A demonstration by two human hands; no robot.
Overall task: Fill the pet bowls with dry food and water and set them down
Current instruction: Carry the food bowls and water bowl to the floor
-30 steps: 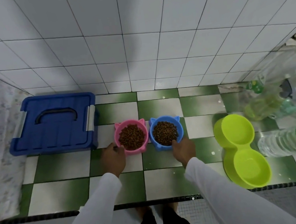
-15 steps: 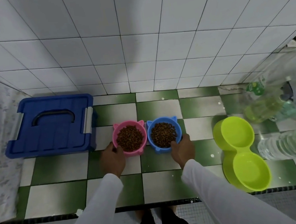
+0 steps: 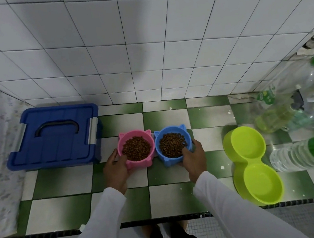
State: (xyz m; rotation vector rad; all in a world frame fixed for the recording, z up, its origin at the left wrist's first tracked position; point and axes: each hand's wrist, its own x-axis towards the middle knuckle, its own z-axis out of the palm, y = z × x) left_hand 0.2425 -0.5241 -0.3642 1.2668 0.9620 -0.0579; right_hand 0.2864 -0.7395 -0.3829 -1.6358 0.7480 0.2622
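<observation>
On the floor just right of the blue box [image 3: 53, 136], the left hand [image 3: 116, 169] grips the pink bowl [image 3: 136, 148] by its near rim. Touching beside it, the blue bowl [image 3: 173, 145] sits pinched in the right hand [image 3: 193, 159]; the green double dish [image 3: 252, 166] lies nearer that hand.

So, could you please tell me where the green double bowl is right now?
In the head view, the green double bowl lies on the checkered floor at right, between the blue bowl and the plastic bottles.

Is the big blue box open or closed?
Closed. The blue box has its lid flat on top, handle folded down, and grey side clips against the lid.
</observation>
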